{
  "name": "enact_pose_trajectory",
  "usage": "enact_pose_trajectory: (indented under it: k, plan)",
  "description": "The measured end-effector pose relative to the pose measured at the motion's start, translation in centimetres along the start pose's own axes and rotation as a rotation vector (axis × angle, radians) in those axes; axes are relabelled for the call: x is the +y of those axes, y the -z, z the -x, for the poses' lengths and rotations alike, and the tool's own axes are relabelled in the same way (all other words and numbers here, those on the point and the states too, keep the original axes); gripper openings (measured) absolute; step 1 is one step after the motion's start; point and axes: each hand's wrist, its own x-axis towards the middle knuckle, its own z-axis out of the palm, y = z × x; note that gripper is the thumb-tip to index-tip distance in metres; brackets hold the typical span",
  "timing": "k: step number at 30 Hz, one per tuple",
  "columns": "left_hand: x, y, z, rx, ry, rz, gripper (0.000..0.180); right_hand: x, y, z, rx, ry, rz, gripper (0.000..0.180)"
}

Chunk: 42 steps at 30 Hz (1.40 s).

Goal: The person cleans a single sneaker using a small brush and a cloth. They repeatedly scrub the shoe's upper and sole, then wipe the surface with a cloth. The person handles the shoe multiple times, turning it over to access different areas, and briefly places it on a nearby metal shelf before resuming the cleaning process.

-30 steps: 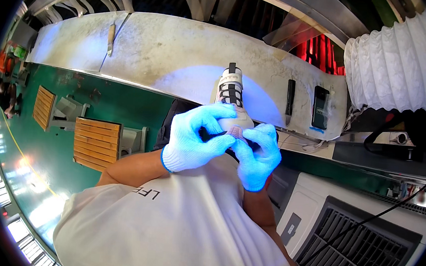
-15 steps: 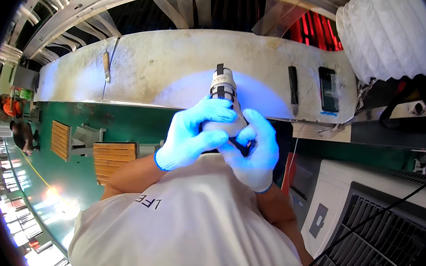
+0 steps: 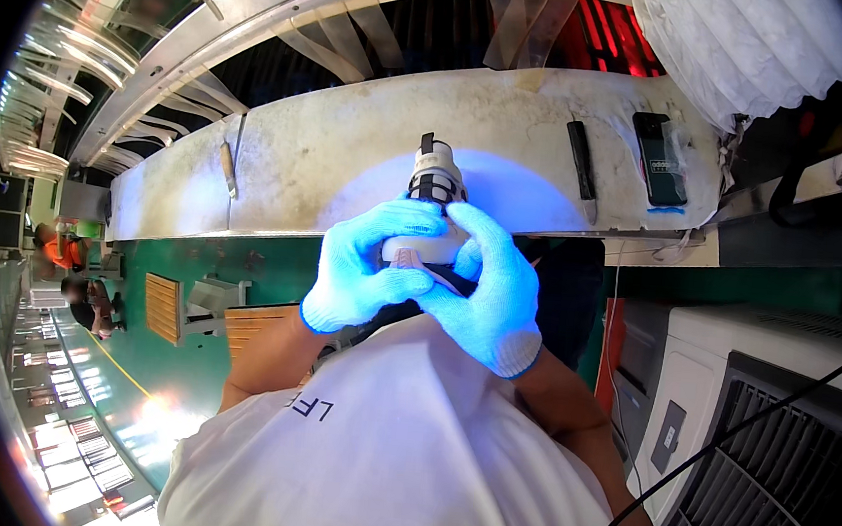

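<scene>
Close to my chest, at the near edge of the bench, I hold what looks like a white shoe (image 3: 438,173) with black straps and a black tab at its far end. My left hand (image 3: 362,263), in a knitted glove lit blue, is closed round its left side. From the right, my right hand (image 3: 493,293), gloved alike, grips it with bent fingers. Both thumbs come in on the near end, where a pinkish patch shows between them. The palms and gloves hide much of the shoe's sides and underside.
On the pale, stained bench (image 3: 302,145) lie a black-handled tool (image 3: 581,167), a phone (image 3: 659,161) and, farther left, a wooden-handled tool (image 3: 228,169). Clear strips hang behind it. A white ribbed duct (image 3: 754,52) is at upper right. Two people are far left.
My right hand has shifted up and left along the shoe, its fingers now nearer the straps. The shoe's near end has turned slightly left. The whole view has tilted.
</scene>
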Motion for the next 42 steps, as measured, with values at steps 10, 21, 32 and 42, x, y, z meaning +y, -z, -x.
enact_pose_trajectory:
  k: [10,21,32,42]
  plan:
    - [0.1,2.4,-1.1,-0.098,0.062,0.083,0.058,2.2,-1.3,-1.3,0.011,0.046,-0.068,0.078]
    - [5.0,2.1,-2.1,-0.056,0.312,-0.113,0.047,3.8,-4.9,-2.1,0.02,0.161,-0.14,0.077]
    - [3.0,2.8,-2.4,-0.007,0.294,-0.094,0.042,6.2,-5.3,2.4,0.179,0.038,-0.153,0.088]
    - [3.3,3.5,-3.3,-0.054,0.316,-0.089,0.042,6.9,-5.0,1.0,0.116,0.125,-0.26,0.083]
